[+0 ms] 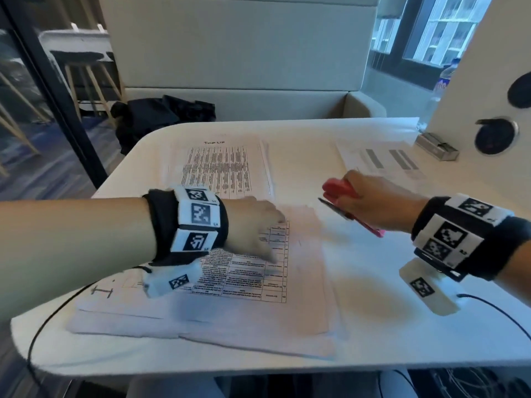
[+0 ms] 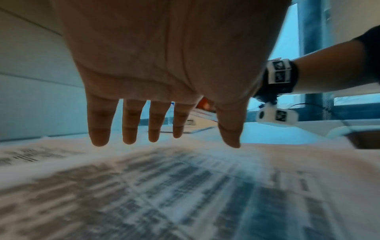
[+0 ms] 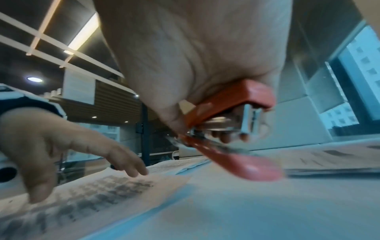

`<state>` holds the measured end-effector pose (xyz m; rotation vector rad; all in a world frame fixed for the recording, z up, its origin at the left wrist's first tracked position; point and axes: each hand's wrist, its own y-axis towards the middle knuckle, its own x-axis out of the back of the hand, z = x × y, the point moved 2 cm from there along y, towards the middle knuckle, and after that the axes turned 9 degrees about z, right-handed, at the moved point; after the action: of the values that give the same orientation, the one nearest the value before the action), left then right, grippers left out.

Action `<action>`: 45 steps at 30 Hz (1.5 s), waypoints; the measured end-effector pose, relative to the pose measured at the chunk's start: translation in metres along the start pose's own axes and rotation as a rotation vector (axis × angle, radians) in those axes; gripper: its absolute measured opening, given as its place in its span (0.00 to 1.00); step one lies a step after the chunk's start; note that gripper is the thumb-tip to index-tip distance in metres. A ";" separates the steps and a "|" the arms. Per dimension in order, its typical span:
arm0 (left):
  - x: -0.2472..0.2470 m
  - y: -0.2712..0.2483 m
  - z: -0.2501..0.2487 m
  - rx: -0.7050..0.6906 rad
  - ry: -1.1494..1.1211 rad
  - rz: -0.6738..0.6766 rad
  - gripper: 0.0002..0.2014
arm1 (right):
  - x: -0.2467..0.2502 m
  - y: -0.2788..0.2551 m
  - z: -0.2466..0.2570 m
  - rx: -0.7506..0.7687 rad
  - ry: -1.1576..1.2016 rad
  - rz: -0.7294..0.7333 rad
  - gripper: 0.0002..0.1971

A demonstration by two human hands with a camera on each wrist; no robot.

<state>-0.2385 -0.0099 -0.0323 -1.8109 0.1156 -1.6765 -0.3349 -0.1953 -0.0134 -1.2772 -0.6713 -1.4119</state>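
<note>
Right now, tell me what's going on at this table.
A person is working with printed papers at a white table. The right hand grips a red stapler, which it holds open in the air, clear of any sheet. The left hand, its fingers straight, lies on the near stack of papers. Nothing is in the stapler yet. More printed sheets lie farther back.

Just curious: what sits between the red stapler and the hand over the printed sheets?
In the head view, only the blank edge of the paper stack and bare white table separate the left hand from the red stapler in the right hand.
</note>
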 end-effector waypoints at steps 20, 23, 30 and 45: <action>-0.031 0.032 -0.013 0.023 -0.096 0.157 0.71 | -0.035 -0.004 0.016 0.334 -0.333 0.218 0.12; -0.032 0.031 -0.014 0.028 -0.095 0.153 0.71 | -0.039 -0.004 0.019 0.358 -0.310 0.225 0.12; -0.034 0.033 -0.013 0.010 -0.127 0.137 0.71 | -0.043 0.002 0.025 0.488 -0.330 0.181 0.10; -0.031 0.028 -0.015 -0.003 -0.149 0.130 0.64 | -0.047 0.008 0.029 0.682 -0.518 0.046 0.17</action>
<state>-0.2479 -0.0230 -0.0740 -1.8818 0.1674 -1.4471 -0.3243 -0.1560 -0.0514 -1.0786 -1.3277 -0.6923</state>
